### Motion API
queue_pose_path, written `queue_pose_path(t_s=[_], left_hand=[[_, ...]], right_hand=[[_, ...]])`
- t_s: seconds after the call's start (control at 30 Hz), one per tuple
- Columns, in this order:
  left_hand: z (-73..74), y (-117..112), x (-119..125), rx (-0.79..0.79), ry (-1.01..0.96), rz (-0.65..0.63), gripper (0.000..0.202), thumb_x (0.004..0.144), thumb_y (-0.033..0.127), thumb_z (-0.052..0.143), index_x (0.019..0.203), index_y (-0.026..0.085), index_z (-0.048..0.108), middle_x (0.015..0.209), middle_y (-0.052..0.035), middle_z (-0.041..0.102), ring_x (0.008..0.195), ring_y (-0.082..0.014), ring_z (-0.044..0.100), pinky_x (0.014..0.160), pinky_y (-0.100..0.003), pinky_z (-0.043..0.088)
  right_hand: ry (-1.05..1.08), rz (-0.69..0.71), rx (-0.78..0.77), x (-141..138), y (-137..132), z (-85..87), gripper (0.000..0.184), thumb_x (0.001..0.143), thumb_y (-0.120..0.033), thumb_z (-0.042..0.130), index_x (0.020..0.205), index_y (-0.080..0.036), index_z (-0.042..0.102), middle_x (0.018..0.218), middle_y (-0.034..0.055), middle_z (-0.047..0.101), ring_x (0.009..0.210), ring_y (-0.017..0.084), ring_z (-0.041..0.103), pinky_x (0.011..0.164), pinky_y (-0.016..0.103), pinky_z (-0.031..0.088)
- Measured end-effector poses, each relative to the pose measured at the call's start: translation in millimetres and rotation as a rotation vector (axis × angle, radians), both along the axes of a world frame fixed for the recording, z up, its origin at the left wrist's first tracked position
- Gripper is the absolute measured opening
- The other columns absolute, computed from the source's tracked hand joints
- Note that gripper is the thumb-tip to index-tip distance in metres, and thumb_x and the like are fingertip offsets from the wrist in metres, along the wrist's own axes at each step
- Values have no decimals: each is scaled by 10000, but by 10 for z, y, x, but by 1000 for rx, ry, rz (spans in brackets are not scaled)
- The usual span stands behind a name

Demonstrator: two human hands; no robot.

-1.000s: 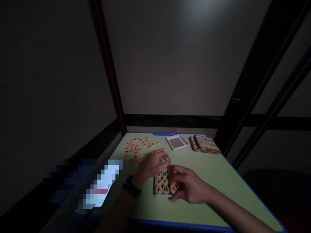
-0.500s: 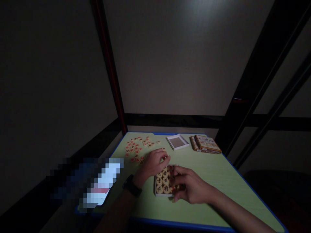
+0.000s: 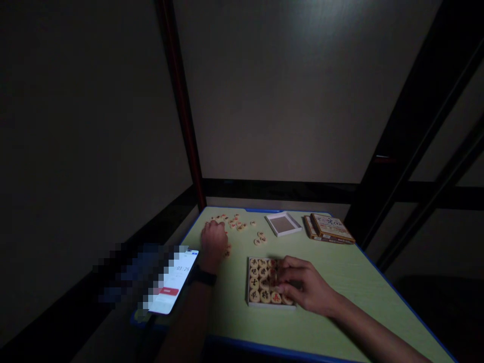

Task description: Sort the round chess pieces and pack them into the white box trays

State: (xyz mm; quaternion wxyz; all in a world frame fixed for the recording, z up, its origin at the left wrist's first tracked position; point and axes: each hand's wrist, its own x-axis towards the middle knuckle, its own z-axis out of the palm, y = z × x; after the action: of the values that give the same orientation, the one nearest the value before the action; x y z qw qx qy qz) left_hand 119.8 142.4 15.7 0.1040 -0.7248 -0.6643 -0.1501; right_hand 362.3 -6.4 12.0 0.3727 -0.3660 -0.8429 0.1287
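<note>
My right hand (image 3: pixel 308 285) is over the right side of a shallow white box (image 3: pixel 248 282) filled with rows of round Chinese chess pieces (image 3: pixel 264 295). Its thumb and fingers are closed around a piece at the box; the fingertips are blurred. Black characters mark the pieces in the left columns, and red ones show to the right. At the left of the table, my left hand (image 3: pixel 214 242), with a dark band at the wrist, reaches down over loose Chinese chess pieces (image 3: pixel 236 222). Its fingers point away and are mostly hidden, so their grip does not show.
Three loose pieces (image 3: pixel 260 238) lie beyond the box. Farther back are a white box lid (image 3: pixel 283 224), inside up, and stacked printed boxes (image 3: pixel 330 227). A lit phone (image 3: pixel 176 285) lies at the left edge of the green table (image 3: pixel 340 322) with its blue rim.
My left hand has moved from above the box to the loose pieces at the left. My right hand stays at the box, its fingers drawn closer together. The view has shifted slightly.
</note>
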Motion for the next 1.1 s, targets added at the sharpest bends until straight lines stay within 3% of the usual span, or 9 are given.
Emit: queue_pose_path(t_s=[0.13,0.4,0.63,0.9,1.1], left_hand=[[-31,69,-125,-90,-46,60,395,926,145,394,1125,187,732,1102,-153,692,1071,-294,621,864,-382,497],[2,67,-159,-202,-59,44,392,942,222,404,1175,274,714,1188,-111,687,1132,-289,593,880,-394,498],[-37,75,-144,-151,-72,-1,344,908,268,454,1121,239,723,1147,-120,705,1115,-284,603,885,-384,485],[10,50,-82,-186,-125,55,375,801,374,554,1095,205,715,1158,-147,694,1123,-327,596,892,-429,478],[21,34,-42,-178,-92,70,334,818,269,532,1097,196,702,1152,-145,687,1149,-312,581,892,-421,468]], right_hand=[[0,-48,34,1,20,-5,435,978,-407,535,640,-170,674,683,24,563,659,135,587,602,240,414],[7,-114,103,-6,49,-15,512,1011,-399,475,573,-169,609,603,4,515,559,110,549,537,227,378],[-15,-123,146,-19,42,-11,499,1014,-380,467,574,-178,587,598,1,501,548,118,543,528,240,372],[-47,-118,163,-17,38,-23,465,1011,-358,480,608,-175,624,608,7,530,559,120,545,543,242,385],[-41,-150,157,-3,41,-54,449,1012,-344,478,645,-170,670,617,15,538,557,122,546,541,246,392]])
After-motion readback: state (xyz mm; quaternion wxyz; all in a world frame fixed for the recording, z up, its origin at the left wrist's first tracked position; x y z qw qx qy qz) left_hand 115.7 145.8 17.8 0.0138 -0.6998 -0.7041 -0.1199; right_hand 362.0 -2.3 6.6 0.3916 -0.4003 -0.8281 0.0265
